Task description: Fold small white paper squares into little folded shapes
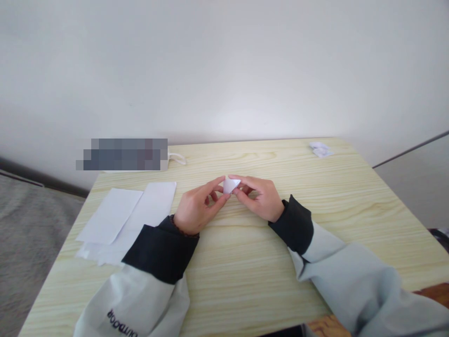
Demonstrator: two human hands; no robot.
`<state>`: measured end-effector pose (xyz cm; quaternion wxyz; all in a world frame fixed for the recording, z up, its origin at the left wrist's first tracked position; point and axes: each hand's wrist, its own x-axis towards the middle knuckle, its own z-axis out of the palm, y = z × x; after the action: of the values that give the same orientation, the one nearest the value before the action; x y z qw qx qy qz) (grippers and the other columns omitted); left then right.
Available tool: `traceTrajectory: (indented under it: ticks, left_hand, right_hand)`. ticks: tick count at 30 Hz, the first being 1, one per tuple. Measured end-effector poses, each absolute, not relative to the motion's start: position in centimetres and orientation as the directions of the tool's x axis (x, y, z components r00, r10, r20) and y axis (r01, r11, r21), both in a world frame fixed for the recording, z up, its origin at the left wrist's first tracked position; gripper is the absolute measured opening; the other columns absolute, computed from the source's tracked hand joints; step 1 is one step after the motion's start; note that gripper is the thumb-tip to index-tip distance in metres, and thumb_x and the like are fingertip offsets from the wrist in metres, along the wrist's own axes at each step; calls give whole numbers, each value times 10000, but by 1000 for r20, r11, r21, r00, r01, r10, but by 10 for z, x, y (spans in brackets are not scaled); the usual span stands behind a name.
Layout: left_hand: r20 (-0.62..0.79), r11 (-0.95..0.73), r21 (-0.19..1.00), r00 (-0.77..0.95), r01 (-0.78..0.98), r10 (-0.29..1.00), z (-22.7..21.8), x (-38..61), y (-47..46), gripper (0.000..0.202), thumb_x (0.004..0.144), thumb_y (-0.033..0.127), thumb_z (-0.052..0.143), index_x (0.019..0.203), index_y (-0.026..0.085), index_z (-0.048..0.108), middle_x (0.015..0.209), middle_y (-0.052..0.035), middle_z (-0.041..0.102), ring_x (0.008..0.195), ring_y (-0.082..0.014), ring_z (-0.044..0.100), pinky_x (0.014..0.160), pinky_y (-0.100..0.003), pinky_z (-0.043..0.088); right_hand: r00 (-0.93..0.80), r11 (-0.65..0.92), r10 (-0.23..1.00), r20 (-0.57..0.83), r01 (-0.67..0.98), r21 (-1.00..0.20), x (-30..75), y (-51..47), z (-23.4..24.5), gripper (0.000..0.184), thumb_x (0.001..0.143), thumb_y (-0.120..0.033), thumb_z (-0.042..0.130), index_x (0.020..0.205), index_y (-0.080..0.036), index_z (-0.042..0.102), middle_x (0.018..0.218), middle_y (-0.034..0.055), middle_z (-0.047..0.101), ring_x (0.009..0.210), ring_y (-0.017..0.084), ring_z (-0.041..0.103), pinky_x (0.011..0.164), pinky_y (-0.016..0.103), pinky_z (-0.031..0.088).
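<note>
A small piece of white folded paper point(230, 186) is held between both hands, just above the middle of the table. My left hand point(199, 205) pinches its left side with thumb and fingertips. On the other side, the thumb and fingers of my right hand point(258, 195) close on its pointed right end. The folded paper looks roughly triangular; its back is hidden. Left of my left hand lie loose white paper sheets point(112, 217), overlapping each other and partly covered by my sleeve.
The pale wood table point(245, 281) meets a white wall at the back. Small folded white papers point(321, 150) lie at the far right. At the back left stands a blurred-out box point(126, 154) with a white loop point(178, 158). A dark object point(287, 331) shows at the front edge.
</note>
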<state>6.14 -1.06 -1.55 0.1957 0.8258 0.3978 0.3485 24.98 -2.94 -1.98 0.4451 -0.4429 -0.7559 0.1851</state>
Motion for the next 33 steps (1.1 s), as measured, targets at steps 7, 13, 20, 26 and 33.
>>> traceTrajectory:
  ticks: [7,13,20,26,33]
  left_hand:
    - [402,-572,622,409,534,819,-13,64,-13,332,802,313,614,1094,178,532,823,7,711,551,-67,599,542,-171,492]
    - [404,-556,661,385,504,830,-13,64,-14,327,796,300,612,1078,177,506,837,-11,718,556,-75,617,526,-174,495]
    - [378,-541,692,398,479,836,-11,65,-15,321,803,287,585,1089,174,496,875,-30,728,546,-75,611,516,-174,495]
    - [376,-548,648,403,529,834,-12,65,-15,421,789,216,532,1202,158,471,863,-13,719,501,-62,564,496,-163,472]
    - [385,-568,609,419,554,822,-13,65,-14,404,775,188,502,1177,167,520,845,-1,703,490,-57,547,523,-163,473]
  right_hand:
    - [-196,567,797,571,569,-596,248,-29,-22,294,815,-153,530,1084,-177,644,739,-6,655,576,72,567,608,186,481]
    - [-191,547,809,556,593,-591,245,-31,-21,222,845,-173,509,1007,-167,660,751,9,666,603,84,582,589,186,475]
    - [-222,554,796,563,642,-531,242,-33,-20,226,824,-183,547,1033,-173,632,767,-1,688,556,74,575,574,181,466]
    - [-263,594,769,583,631,-499,240,-33,-22,213,858,-213,530,1054,-183,610,803,3,695,577,71,587,600,182,465]
    - [-273,582,780,564,647,-492,239,-34,-21,200,851,-214,535,1036,-198,610,814,5,693,590,78,594,598,192,469]
